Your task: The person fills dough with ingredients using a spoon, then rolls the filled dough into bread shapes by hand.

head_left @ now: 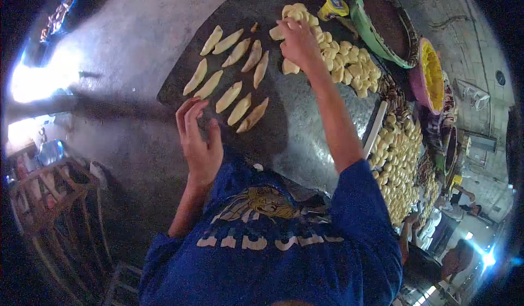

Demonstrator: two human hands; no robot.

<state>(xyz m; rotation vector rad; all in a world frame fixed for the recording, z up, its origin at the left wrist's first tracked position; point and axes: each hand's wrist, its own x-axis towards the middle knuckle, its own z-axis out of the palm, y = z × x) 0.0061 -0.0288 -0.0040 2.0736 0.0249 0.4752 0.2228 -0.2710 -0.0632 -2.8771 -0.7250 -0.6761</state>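
Two rows of long pale dough pieces point(228, 97) lie on the dark work surface point(278, 109). My left hand point(201, 139) is just below the lower row, fingers apart and slightly curled, with nothing held. Its fingertips are near the lower end of one long piece. Up and to the right, my right hand point(299, 41) reaches to the left edge of a heap of small dough pieces point(349, 66). Its fingers are bent down at a flat dough piece point(277, 33); whether they grip it cannot be made out.
A yellow tub point(333, 7) stands behind the heap, beside a large green-rimmed basin point(376, 44). Further right are a pink basin point(430, 76) with yellow contents and many more dough pieces point(398, 164). Another person point(436, 262) is at the lower right. A wooden chair point(52, 191) stands at left.
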